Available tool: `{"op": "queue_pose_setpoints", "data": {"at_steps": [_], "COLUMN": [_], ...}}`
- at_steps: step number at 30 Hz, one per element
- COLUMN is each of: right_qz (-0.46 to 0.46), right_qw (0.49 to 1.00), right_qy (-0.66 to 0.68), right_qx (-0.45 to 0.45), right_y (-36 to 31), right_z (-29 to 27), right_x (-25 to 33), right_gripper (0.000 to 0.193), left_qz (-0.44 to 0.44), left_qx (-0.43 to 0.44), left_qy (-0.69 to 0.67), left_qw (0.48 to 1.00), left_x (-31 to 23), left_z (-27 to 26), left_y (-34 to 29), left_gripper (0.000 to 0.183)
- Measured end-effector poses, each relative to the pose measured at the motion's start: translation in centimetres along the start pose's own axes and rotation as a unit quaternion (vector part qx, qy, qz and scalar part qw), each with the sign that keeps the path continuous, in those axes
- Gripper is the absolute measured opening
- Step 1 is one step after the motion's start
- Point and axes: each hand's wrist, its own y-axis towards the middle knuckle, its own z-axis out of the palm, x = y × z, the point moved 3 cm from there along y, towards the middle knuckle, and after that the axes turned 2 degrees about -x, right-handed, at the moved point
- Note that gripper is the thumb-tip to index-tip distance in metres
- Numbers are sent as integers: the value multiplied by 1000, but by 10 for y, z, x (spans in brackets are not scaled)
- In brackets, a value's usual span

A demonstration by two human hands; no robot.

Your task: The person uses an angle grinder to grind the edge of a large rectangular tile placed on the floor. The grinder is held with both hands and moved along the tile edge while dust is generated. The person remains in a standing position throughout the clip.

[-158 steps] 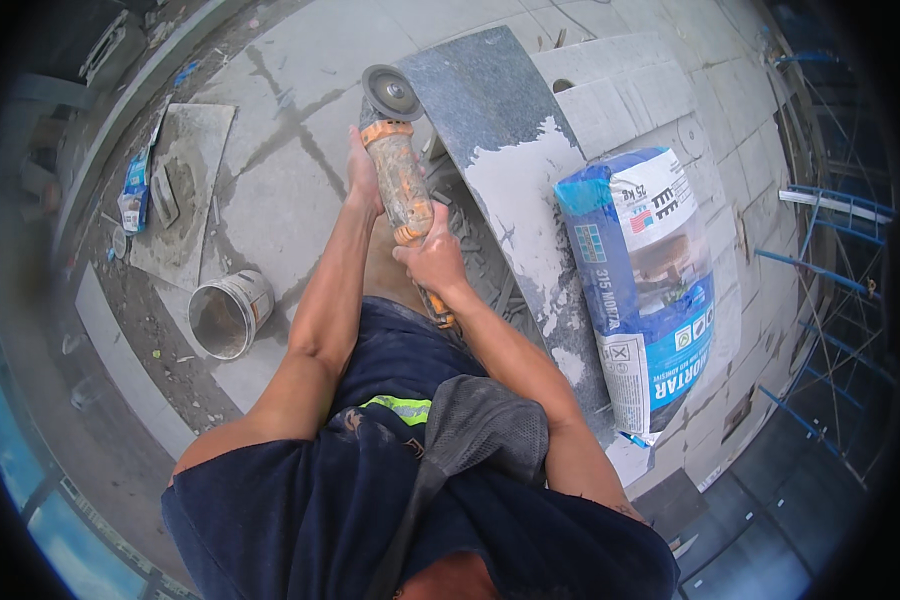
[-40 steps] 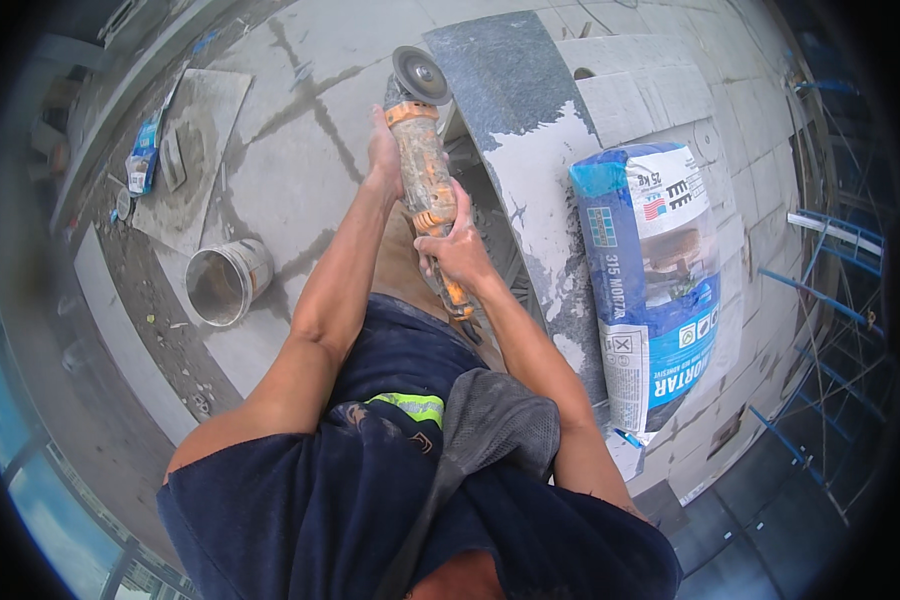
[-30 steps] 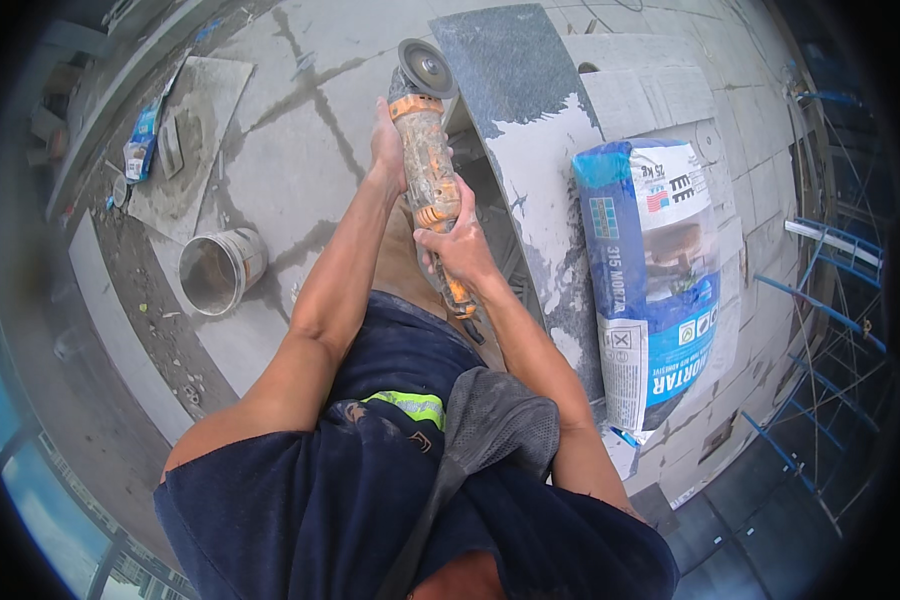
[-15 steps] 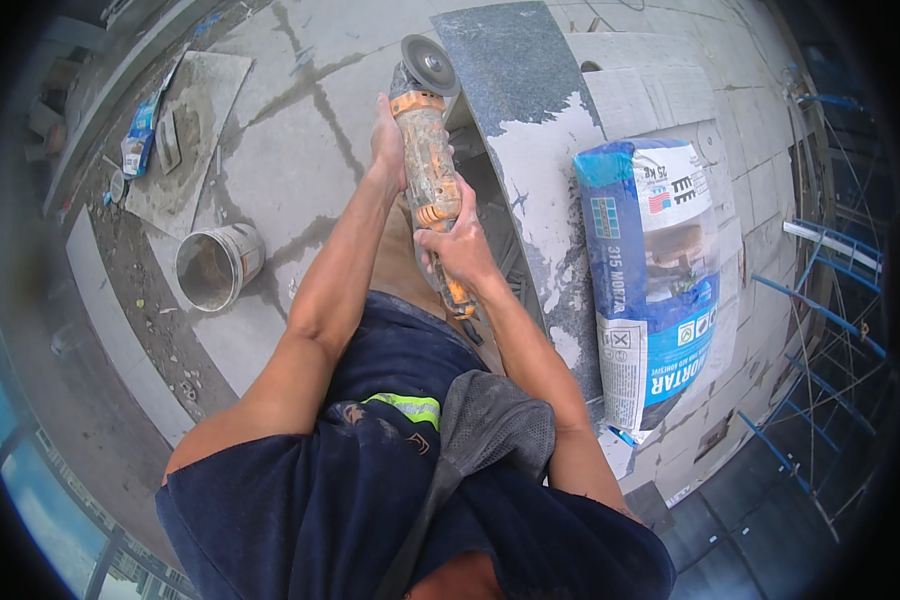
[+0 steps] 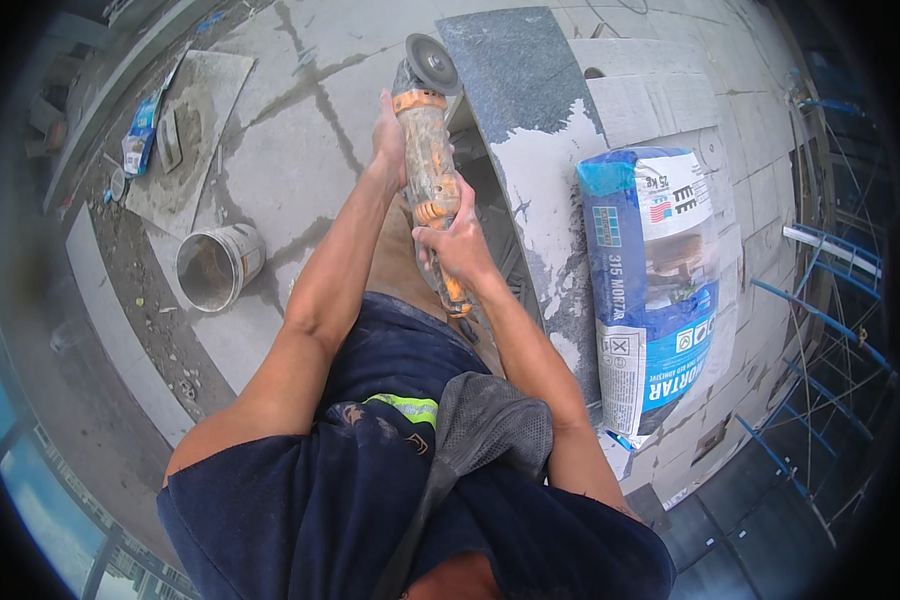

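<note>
Between both hands I hold a dusty orange-and-grey angle grinder [image 5: 430,155], its round disc at the far end. My left hand [image 5: 391,140] grips its front part from the left, with the fingers partly hidden behind the body. My right hand [image 5: 458,240] is wrapped round the rear part of the body, close to the cord end. Just right of the disc lies a long dark grey stone slab [image 5: 515,70], partly coated in white. The disc appears close to the slab's left edge; I cannot tell whether they touch.
A blue-and-white mortar bag [image 5: 655,290] lies to the right on pale slabs. At left stand a dirty white bucket [image 5: 245,255] and a mortar-smeared board [image 5: 202,150] with a trowel-like tool [image 5: 168,140] on it. Blue scaffold frames [image 5: 820,310] line the far right.
Almost nothing differs. The view has shifted very slightly; both hands keep the same hold on the angle grinder.
</note>
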Motion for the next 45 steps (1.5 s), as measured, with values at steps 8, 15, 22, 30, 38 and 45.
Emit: {"op": "queue_pose_setpoints", "data": {"at_steps": [8,15,22,30,38,45], "right_qz": [-8,-1,-3,5,2,-9], "right_qw": [1000,1000,1000,1000,1000,1000], "right_qy": [17,10,16,-6,4,26], "right_qx": [3,11,2,-9,-8,0], "right_y": [-7,-15,-13,-9,-1,7], "right_z": [-3,-2,-2,-1,2,3], "right_x": [-10,-6,-11,-1,6,5], "right_gripper": [104,100,105,104,101,100], "left_qz": [6,-8,6,-2,3,-1], "left_qx": [-24,-20,-19,-18,-20,-25], "left_qy": [26,33,24,18,14,18], "left_qw": [999,999,1000,1000,1000,1000], "left_x": [5,10,9,6,-2,-7], "left_z": [4,-3,3,4,3,7], "left_y": [-13,-13,-19,-13,-3,-1], "left_gripper": [97,97,97,96,93,93]}}
